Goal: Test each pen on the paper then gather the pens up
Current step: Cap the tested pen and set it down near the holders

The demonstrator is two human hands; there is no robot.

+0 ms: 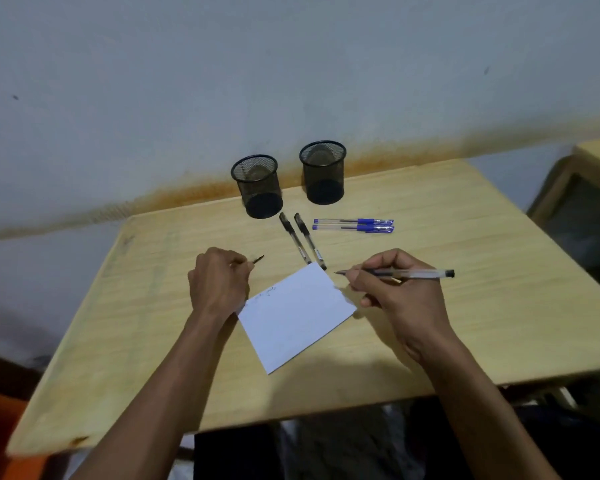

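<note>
A white sheet of paper (297, 315) lies on the wooden table (465, 271), with faint scribbles near its upper left corner. My right hand (395, 299) holds an uncapped clear black pen (413, 273), tip pointing left just above the paper's top corner. My left hand (219, 282) grips what looks like the pen's black cap (258, 260) beside the paper's left edge. Two capped black pens (303, 242) lie side by side beyond the paper. Two blue pens (354, 225) lie parallel to their right.
Two black mesh pen cups stand at the table's back near the wall, one on the left (257, 187) and one on the right (323, 172). Another wooden piece of furniture (589, 161) stands at the far right.
</note>
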